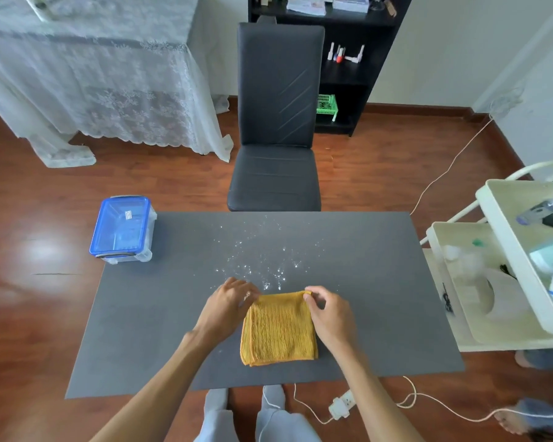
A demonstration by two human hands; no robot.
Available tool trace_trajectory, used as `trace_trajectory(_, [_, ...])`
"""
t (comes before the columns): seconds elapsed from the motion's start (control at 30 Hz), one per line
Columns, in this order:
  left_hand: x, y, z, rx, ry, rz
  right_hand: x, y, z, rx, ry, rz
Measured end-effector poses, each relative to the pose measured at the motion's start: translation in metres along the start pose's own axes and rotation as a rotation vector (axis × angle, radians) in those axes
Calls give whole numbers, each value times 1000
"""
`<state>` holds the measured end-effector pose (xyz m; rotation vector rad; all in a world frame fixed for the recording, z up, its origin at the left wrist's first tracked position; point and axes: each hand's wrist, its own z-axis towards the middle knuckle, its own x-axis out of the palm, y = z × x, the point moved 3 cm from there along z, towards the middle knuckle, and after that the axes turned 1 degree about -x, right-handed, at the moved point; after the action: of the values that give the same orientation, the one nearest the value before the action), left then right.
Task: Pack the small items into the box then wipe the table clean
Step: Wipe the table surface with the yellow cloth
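A folded yellow cloth (279, 330) lies on the dark grey table (160, 314) near its front edge. My left hand (227, 306) pinches the cloth's far left corner. My right hand (328, 309) pinches its far right corner. Just beyond the cloth, water droplets (262, 260) are scattered over the middle of the table. A clear plastic box with a blue lid (122, 229) stands shut at the table's far left corner.
A black chair (276, 122) faces the table's far edge. A white cart (505, 266) with trays of supplies stands at the right. A power strip and white cable (340, 408) lie on the floor by my feet. Another person's feet show at the lower right.
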<state>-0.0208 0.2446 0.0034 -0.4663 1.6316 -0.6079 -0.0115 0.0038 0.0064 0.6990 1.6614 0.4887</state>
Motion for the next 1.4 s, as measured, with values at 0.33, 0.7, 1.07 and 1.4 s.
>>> trace_trajectory(0.33, [-4, 85, -74, -327, -248, 213, 90, 13, -55, -358, -51, -355])
trace_trajectory(0.7, [-3, 114, -70, -234, -144, 367, 56, -9, 66, -60, -167, -472])
trace_trajectory(1.07, [-3, 121, -69, -224, -136, 331, 120, 7, -56, -522, 78, -426])
trace_trajectory(1.4, [-5, 121, -71, -235, -135, 319, 94, 43, 96, -155, -101, -480])
